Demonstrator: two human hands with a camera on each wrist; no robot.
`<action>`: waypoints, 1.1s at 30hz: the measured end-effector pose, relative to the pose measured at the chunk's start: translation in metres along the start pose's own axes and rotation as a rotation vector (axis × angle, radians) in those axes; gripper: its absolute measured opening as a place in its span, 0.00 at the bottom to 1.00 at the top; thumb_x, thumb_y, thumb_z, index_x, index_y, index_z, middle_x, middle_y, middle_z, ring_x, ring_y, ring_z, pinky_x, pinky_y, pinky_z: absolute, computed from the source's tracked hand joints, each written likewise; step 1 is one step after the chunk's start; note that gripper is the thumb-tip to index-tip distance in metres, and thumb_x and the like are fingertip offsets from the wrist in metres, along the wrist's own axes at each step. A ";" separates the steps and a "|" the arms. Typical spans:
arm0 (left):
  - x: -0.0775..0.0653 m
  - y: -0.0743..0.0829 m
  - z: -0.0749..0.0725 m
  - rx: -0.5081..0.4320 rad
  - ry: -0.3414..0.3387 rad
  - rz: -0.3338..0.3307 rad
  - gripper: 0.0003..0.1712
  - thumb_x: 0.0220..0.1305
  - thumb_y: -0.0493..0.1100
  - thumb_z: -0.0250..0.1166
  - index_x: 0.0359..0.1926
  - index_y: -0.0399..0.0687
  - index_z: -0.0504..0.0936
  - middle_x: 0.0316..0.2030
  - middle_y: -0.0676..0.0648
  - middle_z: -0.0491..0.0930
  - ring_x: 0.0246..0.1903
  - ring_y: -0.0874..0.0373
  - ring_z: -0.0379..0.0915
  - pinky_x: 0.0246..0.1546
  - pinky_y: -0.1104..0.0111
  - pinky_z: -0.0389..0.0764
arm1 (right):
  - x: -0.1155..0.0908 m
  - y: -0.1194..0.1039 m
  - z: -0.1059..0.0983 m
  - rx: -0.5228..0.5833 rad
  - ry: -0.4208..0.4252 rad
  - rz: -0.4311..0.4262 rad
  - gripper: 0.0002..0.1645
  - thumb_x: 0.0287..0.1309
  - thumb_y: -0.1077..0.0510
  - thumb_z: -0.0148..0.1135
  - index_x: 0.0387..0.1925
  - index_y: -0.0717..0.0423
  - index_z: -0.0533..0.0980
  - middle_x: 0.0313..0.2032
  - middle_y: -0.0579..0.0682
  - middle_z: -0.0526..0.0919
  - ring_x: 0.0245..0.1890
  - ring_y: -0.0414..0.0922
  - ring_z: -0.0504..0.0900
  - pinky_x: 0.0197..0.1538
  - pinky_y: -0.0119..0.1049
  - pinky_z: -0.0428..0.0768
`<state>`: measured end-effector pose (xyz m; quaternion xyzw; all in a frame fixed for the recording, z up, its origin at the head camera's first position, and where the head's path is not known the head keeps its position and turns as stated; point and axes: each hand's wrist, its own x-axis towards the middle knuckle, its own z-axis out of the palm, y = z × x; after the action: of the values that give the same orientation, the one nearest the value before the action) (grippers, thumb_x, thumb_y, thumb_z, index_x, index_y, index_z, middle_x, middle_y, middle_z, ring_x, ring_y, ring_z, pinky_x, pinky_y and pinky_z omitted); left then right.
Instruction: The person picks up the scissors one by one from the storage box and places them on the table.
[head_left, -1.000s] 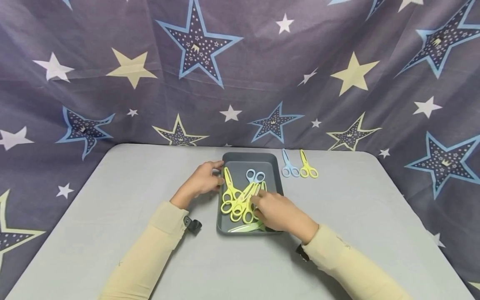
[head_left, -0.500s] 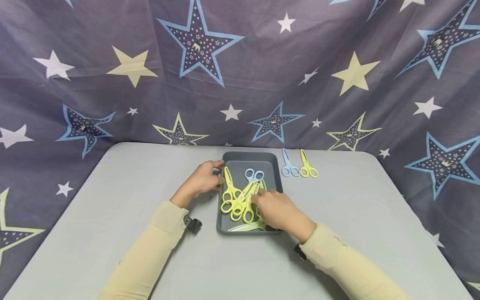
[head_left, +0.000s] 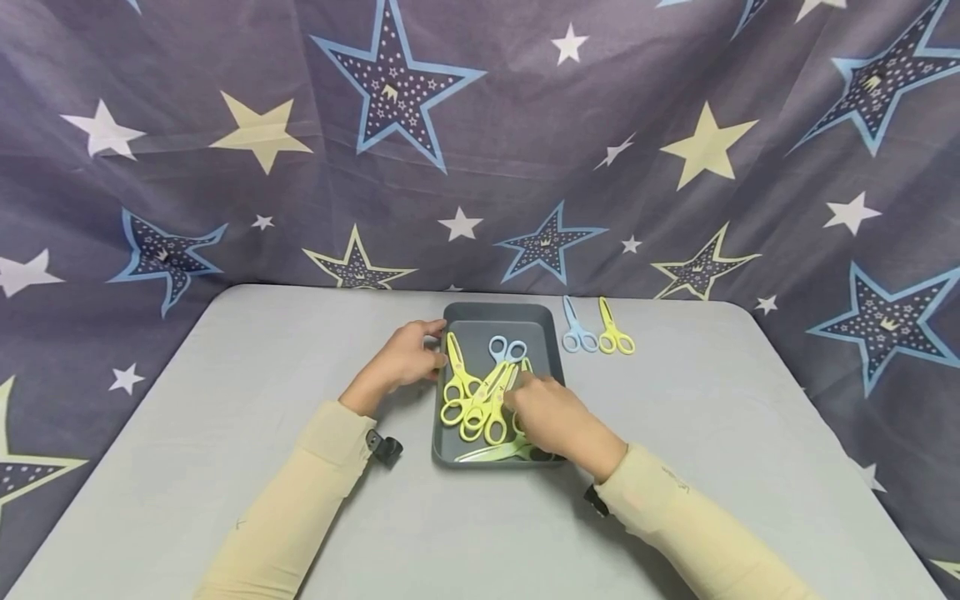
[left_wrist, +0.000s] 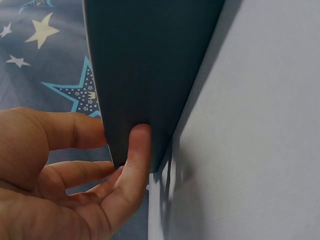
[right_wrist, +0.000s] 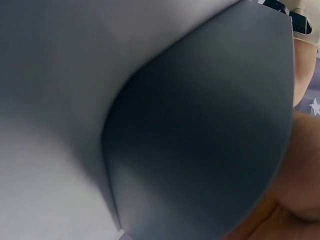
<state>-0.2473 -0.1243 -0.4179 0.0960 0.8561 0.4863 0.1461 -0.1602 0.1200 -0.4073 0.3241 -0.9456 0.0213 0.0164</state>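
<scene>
Scissors (head_left: pixel 484 394) lie piled in the tray (head_left: pixel 498 311) much as a second ago, the right grip (head_left: pixel 553 414) merely baring more of the green scissors (head_left: pixel 510 450), closure and hold hidden, while the left grip (head_left: pixel 405 358) pinches the tray's edge, so work appears little advanced

To the outer side of my right hand (head_left: pixel 553 417), the flat, pale-grey tabletop (head_left: pixel 720 408) gives free passage. To its left, overlapping yellow loop-handled scissors (head_left: pixel 482 400) block the way; the dark-grey rectangular tray (head_left: pixel 497 311) raises its side wall between my left hand (head_left: pixel 401 358) and that pile.
</scene>
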 end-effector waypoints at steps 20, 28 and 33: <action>-0.001 0.001 0.000 0.000 0.006 -0.004 0.43 0.63 0.29 0.62 0.78 0.35 0.57 0.68 0.32 0.68 0.32 0.53 0.85 0.35 0.66 0.91 | -0.005 -0.005 -0.001 -0.030 0.029 0.004 0.10 0.57 0.68 0.68 0.29 0.49 0.84 0.32 0.53 0.79 0.25 0.45 0.73 0.20 0.35 0.80; 0.000 0.002 -0.001 -0.004 0.008 0.002 0.44 0.62 0.28 0.62 0.78 0.34 0.57 0.68 0.32 0.68 0.31 0.53 0.85 0.34 0.65 0.91 | -0.008 -0.006 -0.009 -0.098 0.110 -0.001 0.11 0.58 0.67 0.67 0.33 0.48 0.87 0.28 0.53 0.76 0.23 0.46 0.72 0.18 0.37 0.81; -0.001 0.001 -0.001 -0.002 0.006 0.001 0.44 0.62 0.28 0.62 0.78 0.34 0.57 0.68 0.32 0.68 0.32 0.52 0.85 0.35 0.65 0.91 | -0.009 -0.005 -0.011 -0.150 0.156 -0.009 0.10 0.58 0.68 0.67 0.33 0.50 0.85 0.28 0.54 0.78 0.24 0.48 0.73 0.19 0.39 0.82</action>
<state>-0.2470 -0.1243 -0.4162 0.0948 0.8559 0.4876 0.1436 -0.1502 0.1221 -0.3965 0.3236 -0.9390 -0.0244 0.1140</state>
